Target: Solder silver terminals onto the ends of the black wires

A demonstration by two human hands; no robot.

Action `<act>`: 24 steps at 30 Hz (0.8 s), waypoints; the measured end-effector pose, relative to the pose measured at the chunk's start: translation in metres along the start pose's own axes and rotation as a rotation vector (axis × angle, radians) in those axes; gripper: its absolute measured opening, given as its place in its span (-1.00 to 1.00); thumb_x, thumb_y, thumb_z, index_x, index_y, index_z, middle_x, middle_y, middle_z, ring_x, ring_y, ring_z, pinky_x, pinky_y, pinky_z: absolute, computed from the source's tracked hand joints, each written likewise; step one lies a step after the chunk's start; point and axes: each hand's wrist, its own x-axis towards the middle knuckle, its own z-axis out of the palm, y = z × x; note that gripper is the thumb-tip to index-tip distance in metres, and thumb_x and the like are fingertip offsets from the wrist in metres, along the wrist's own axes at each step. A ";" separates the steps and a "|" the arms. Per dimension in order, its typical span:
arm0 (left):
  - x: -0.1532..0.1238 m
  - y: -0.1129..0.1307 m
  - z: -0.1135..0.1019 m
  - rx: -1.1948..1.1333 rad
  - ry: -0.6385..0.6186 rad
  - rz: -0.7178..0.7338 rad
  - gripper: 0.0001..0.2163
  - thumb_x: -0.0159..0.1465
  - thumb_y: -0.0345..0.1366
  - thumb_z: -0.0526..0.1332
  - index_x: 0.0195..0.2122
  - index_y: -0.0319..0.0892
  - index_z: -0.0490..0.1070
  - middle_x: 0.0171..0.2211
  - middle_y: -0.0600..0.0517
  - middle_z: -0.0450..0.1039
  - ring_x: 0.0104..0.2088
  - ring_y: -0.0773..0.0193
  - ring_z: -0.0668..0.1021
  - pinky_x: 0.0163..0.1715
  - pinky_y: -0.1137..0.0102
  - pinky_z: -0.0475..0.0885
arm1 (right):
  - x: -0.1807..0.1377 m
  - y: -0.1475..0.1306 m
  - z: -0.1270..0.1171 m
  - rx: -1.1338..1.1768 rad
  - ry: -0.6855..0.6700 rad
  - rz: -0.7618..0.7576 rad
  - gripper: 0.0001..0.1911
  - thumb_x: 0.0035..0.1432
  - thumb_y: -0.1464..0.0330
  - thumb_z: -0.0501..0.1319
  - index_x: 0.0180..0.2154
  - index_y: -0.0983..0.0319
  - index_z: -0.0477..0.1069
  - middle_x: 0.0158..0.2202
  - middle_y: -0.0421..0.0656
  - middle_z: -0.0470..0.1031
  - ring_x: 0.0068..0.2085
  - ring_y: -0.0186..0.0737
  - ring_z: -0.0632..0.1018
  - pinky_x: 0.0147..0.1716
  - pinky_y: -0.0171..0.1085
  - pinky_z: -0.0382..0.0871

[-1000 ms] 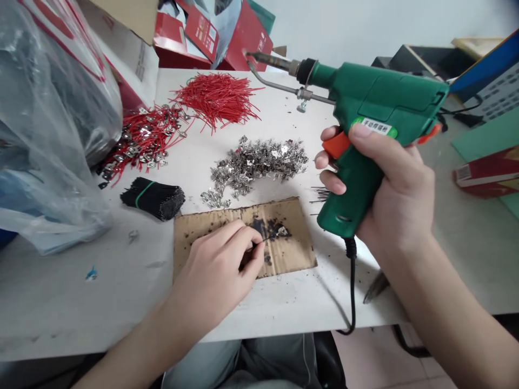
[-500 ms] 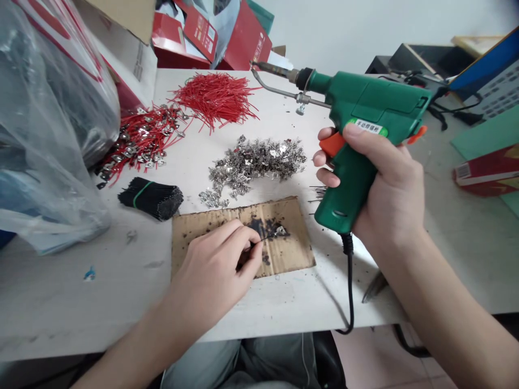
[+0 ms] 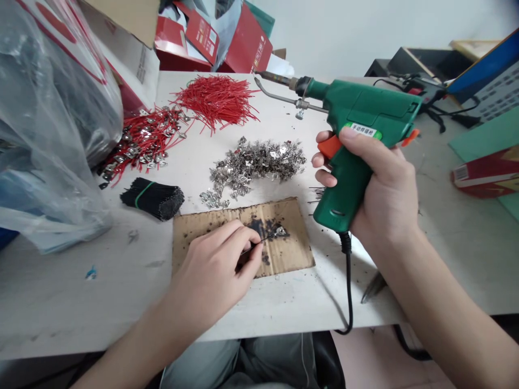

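My right hand [image 3: 379,189] is closed round the grip of a green soldering gun [image 3: 360,129], held above the table with its metal tip [image 3: 270,76] pointing left; fingers rest on the orange trigger. My left hand [image 3: 221,270] rests on a scorched cardboard pad [image 3: 292,254], pinching a thin black wire [image 3: 265,239] whose end lies against a small metal terminal [image 3: 280,232]. A heap of silver terminals [image 3: 259,162] lies just behind the pad.
Loose red wires [image 3: 217,97], red wires with terminals [image 3: 141,140] and a banded bundle of black wires [image 3: 152,197] lie at the left. A plastic bag [image 3: 48,124] fills the far left. Red boxes [image 3: 227,38] stand behind; a red carton [image 3: 486,175] lies right.
The soldering gun has dropped a little and shifted left, its tip now lower over the table. My left hand stays put, still pinching the wire on the cardboard.
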 end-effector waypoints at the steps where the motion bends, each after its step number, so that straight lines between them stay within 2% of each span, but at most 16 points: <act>1: 0.000 0.000 0.000 0.001 -0.002 -0.001 -0.92 0.34 -0.46 0.18 -0.28 -0.19 0.43 -0.37 0.10 0.44 -0.45 0.40 0.46 -0.43 0.45 0.26 | 0.000 0.000 0.000 -0.003 -0.001 -0.001 -0.96 0.21 0.37 0.34 -0.33 0.13 0.56 -0.22 -0.15 0.50 -0.33 -0.23 0.51 -0.57 -0.31 0.29; 24: -0.002 -0.002 0.000 -0.026 -0.014 -0.008 -0.92 0.34 -0.46 0.16 -0.26 -0.18 0.43 -0.36 0.08 0.44 -0.43 0.38 0.47 -0.44 0.45 0.28 | 0.000 0.000 0.000 0.001 -0.001 0.015 -0.96 0.21 0.37 0.35 -0.32 0.13 0.56 -0.22 -0.16 0.50 -0.34 -0.24 0.51 -0.55 -0.31 0.30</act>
